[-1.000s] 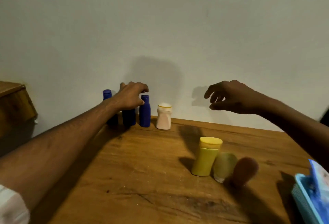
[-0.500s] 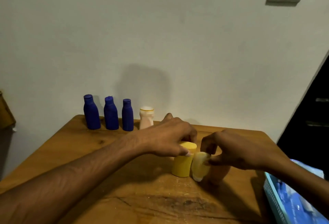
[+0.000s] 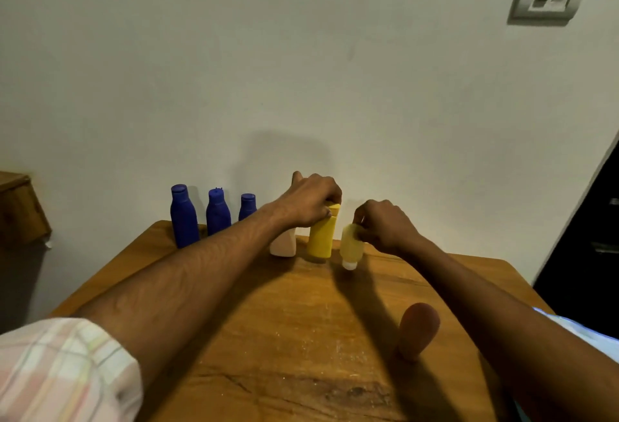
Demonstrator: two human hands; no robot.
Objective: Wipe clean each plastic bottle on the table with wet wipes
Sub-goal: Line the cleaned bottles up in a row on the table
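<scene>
Looks like lining-up, no wiping yet: left hand (image 3: 310,200) grips the yellow bottle (image 3: 321,237) by its cap, right hand (image 3: 385,225) pinches the pale green bottle (image 3: 351,247) at the bench (image 3: 284,321) back, brown bottle (image 3: 417,329) near, so next grab a wipe.

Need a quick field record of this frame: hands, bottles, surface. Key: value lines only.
left hand: grips top of yellow bottle
right hand: pinches pale yellow bottle, white cap down
blue bottles: three upright in a row by the wall, tall, middle, right partly hidden by forearm
peach bottle: upright, left of yellow bottle
brown bottle: alone, near right, untouched
surface: wooden table
wipes: none visible
</scene>
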